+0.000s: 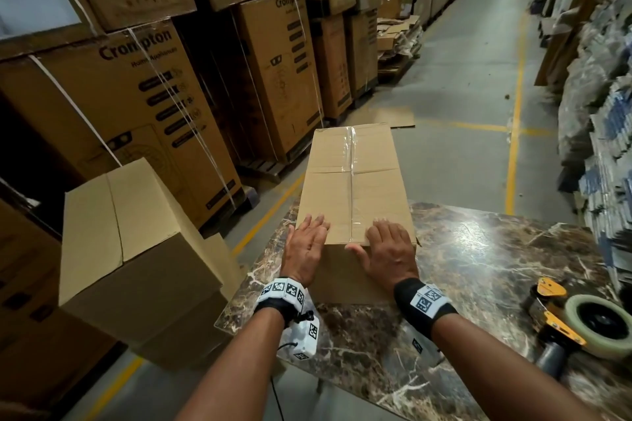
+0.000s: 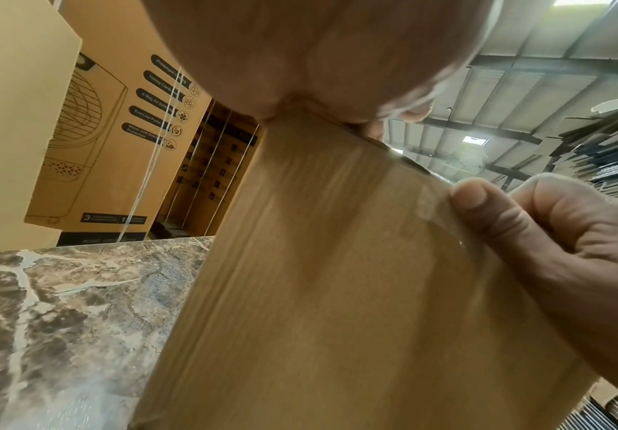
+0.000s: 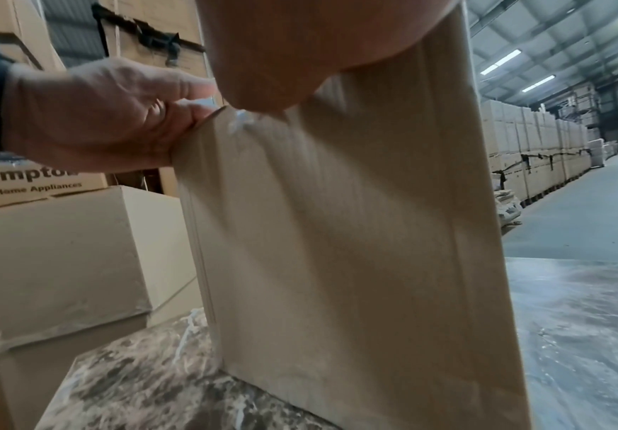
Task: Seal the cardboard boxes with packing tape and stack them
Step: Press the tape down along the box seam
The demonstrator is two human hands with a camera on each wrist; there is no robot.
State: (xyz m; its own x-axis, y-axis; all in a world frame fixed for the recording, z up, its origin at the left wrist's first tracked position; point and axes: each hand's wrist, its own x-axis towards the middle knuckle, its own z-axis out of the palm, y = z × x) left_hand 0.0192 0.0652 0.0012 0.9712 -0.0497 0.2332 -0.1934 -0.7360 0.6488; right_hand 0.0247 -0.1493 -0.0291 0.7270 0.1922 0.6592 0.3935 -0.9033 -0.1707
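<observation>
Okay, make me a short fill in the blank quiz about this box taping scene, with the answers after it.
1. Both hands rest on the near end of the cardboard box, which stands on the ____ table.
2. A strip of clear ____ runs along the box's top seam.
3. The tape dispenser lies on the table to the person's ____.

Answers: marble; tape; right
</observation>
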